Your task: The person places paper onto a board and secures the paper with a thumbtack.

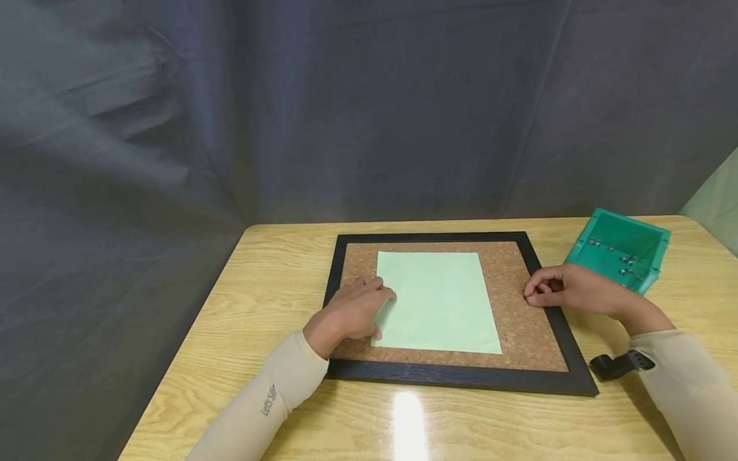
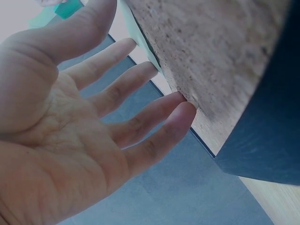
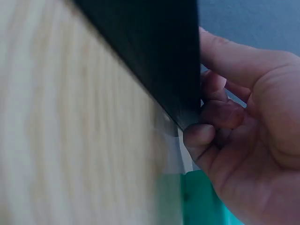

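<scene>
On the bench (image 1: pixel 259 288), far right, a green bin (image 1: pixel 631 235) holds shiny bits (image 1: pixel 627 260). Left hand (image 1: pixel 354 310), fingers loosely extended, touches paper (image 1: pixel 438 304) on the corkboard (image 1: pixel 521 326); right hand (image 1: pixel 571 288) curls at its right side, grip unclear.

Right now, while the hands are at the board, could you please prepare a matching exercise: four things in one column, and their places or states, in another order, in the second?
Column one
1. Pale green rectangular paper sheet
2. Open green plastic box
3. Bare left hand
4. Bare right hand

Column two
A. At the paper's left edge
B. Contains small shiny pieces
C. Over the board's right side
D. Flat on the black-framed cork board

Right pairs: 1-D, 2-B, 3-A, 4-C
</scene>
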`<state>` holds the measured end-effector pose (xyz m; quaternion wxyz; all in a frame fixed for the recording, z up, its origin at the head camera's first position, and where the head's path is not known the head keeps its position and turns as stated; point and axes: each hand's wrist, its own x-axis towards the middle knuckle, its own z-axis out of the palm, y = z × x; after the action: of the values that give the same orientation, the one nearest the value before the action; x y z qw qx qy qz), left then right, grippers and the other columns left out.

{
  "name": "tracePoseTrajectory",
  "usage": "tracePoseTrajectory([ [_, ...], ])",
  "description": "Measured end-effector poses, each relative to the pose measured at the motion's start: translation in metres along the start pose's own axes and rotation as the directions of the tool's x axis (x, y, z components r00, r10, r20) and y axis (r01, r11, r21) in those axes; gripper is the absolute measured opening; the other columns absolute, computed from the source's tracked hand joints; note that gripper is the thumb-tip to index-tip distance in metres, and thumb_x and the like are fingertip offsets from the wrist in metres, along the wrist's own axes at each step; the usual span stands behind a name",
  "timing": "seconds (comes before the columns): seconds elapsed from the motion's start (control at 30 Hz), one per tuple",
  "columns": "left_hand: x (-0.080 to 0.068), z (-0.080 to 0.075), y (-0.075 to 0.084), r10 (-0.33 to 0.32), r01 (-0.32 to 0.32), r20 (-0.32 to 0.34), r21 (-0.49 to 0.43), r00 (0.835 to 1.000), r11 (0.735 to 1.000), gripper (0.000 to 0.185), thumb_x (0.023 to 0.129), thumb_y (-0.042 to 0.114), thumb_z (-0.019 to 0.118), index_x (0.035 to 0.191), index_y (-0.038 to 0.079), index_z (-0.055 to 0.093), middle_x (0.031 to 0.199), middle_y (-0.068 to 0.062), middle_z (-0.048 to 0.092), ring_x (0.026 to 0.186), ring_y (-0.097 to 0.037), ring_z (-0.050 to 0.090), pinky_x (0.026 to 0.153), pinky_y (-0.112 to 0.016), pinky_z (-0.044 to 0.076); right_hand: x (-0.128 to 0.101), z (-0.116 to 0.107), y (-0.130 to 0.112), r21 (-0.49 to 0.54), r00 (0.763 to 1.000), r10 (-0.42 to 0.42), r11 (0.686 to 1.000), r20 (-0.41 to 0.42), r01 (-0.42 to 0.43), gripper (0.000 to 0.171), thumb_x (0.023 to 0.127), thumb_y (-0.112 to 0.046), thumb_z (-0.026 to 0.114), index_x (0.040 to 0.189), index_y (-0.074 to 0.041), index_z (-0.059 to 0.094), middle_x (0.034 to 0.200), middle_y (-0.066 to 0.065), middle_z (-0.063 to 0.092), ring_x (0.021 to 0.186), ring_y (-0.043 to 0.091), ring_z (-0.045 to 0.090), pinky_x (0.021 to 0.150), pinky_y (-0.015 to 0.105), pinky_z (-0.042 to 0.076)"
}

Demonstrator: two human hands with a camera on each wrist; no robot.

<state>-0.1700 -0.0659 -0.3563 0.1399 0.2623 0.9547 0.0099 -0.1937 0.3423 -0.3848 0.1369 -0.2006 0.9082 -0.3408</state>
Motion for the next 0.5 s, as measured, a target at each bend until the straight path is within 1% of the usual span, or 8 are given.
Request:
tracePoseTrajectory([
  [0.07,-0.0007,-0.0008,-0.0001,-0.001,0.001,0.000,0.003,1.000,1.000,0.072,0.078,0.035,0.083,0.143,0.026,0.053,0.140,0.000,0.052,0.130,-0.027,0.049,0.097,-0.041,0.049,0.0008,0.0000,0.0010,0.012,1.000,0.003,1.000,-0.002,-0.003,0.009,0.090,-0.021,0.073,0.099,-0.017,0.072,0.077,-0.004,0.053,0.068,0.010,0.048,0.058,0.025,0.040],
  [0.27,-0.0022,-0.0019,-0.0008,-0.002,0.002,-0.007,-0.005,1.000,1.000,0.071,0.078,0.034,0.084,0.142,0.026,0.053,0.137,0.000,0.053,0.124,-0.026,0.051,0.092,-0.039,0.049,0.0029,0.0004,-0.0013,0.028,0.999,-0.048,0.998,-0.002,0.048,0.006,0.091,-0.020,0.072,0.097,-0.018,0.071,0.079,-0.003,0.055,0.070,0.012,0.050,0.060,0.025,0.041],
  [0.33,-0.0022,-0.0014,-0.0008,0.002,-0.002,-0.009,-0.006,1.000,1.000,0.071,0.078,0.034,0.084,0.142,0.026,0.054,0.136,0.000,0.053,0.122,-0.026,0.051,0.091,-0.038,0.049,0.0020,0.0003,-0.0026,0.036,0.999,-0.053,0.998,0.001,0.053,0.006,0.091,-0.019,0.072,0.096,-0.017,0.070,0.080,-0.002,0.058,0.072,0.012,0.052,0.062,0.025,0.043],
  [0.5,-0.0020,-0.0003,-0.0001,0.011,-0.011,-0.010,-0.003,1.000,1.000,0.072,0.077,0.035,0.084,0.141,0.025,0.054,0.135,0.000,0.054,0.116,-0.024,0.052,0.089,-0.038,0.048,-0.0014,-0.0019,-0.0071,0.034,1.000,-0.012,0.999,-0.006,0.013,0.005,0.094,-0.017,0.068,0.099,-0.015,0.069,0.090,-0.001,0.066,0.079,0.009,0.058,0.070,0.021,0.050],
])
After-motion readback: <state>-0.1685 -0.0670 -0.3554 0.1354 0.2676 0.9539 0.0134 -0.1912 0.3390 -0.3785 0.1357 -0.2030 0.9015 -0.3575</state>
